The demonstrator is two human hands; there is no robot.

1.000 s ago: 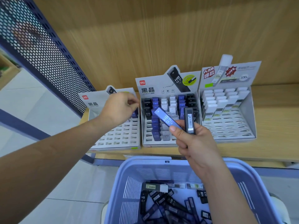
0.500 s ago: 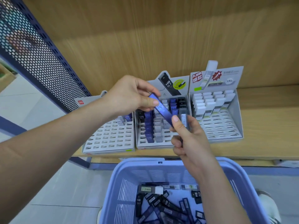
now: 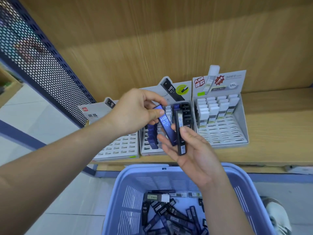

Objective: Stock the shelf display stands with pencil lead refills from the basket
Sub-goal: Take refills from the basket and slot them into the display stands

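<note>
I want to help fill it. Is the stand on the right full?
Partly full. The right stand holds white-capped refills only in its back rows; its front slots are bare.

The blue refill case (image 3: 165, 123) pinched in the left hand (image 3: 135, 112) reads "HB 0.7", as does the middle stand's header card (image 3: 169, 92) just behind that hand. To the right of both hands, the right stand's header card (image 3: 225, 85) shows "TOP" and "100". The black refill case (image 3: 180, 133) in the right hand (image 3: 194, 153) carries a label too blurred to read.
</note>
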